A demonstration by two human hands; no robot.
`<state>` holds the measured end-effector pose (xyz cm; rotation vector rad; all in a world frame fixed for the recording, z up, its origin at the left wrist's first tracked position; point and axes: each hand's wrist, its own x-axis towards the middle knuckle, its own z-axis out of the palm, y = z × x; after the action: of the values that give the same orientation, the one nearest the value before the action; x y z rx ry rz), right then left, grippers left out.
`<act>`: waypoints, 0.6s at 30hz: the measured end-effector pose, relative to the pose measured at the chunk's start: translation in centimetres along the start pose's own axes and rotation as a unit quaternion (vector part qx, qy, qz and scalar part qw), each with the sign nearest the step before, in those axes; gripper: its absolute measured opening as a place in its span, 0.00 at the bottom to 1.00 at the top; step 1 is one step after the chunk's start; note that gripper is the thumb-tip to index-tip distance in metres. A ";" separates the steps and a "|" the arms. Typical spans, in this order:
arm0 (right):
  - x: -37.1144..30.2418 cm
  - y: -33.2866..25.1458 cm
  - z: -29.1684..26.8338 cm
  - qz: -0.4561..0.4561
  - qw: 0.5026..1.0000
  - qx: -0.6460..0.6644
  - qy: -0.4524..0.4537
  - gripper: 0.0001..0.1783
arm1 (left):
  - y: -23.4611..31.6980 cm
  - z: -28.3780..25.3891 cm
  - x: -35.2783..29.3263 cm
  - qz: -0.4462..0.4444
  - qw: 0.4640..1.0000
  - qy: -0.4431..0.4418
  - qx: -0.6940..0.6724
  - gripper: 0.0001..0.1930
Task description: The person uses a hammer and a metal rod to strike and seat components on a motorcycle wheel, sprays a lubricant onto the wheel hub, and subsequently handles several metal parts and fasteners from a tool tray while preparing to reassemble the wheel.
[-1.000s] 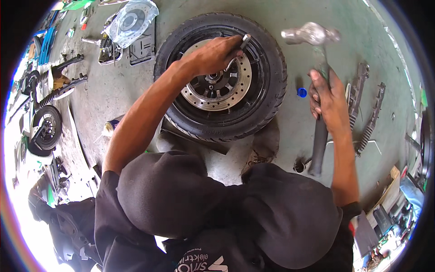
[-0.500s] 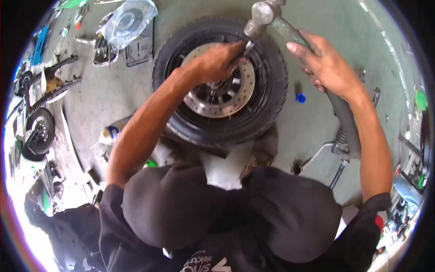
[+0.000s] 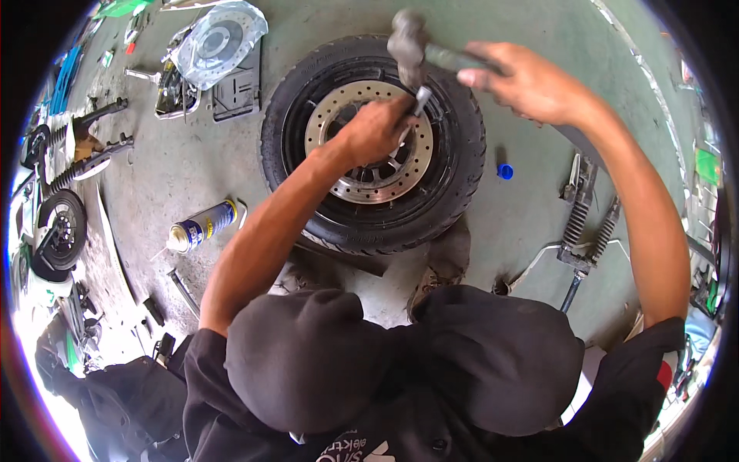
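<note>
A wheel with a black tyre [image 3: 289, 165] lies flat on the floor in front of me, a drilled brake disc [image 3: 319, 115] facing up around its hub. My left hand [image 3: 377, 129] is closed over the disc, gripping a metal bar-like tool [image 3: 423, 95] whose shiny top end pokes out of the fist; its lower end is hidden. My right hand [image 3: 531, 81] is wrapped round the handle of a hammer [image 3: 408, 46], slightly blurred. The hammer head hangs just above the tool's end; whether they touch I cannot tell.
To the left lie a spray can [image 3: 204, 226], a plastic-wrapped brake disc [image 3: 222, 46] and a smaller wheel [image 3: 61, 229]. On the right are shock absorbers with springs [image 3: 577, 223] and a small blue cap [image 3: 505, 171]. Dark clothing [image 3: 131, 400] sits at the lower left.
The hammer head has swung left and down toward the tool's end, with my right hand moving left. My left hand still grips the tool over the wheel.
</note>
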<state>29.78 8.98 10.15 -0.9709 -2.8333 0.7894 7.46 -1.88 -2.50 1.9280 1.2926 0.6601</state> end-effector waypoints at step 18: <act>-10.2 12.5 19.7 0.279 0.947 0.023 0.157 0.22 | -5.3 -12.1 -27.7 -0.360 0.909 0.209 0.028 0.20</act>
<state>41.06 2.55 -11.81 -1.7476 -2.2738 0.6473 -14.67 -22.97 0.10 1.2138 2.1477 0.6579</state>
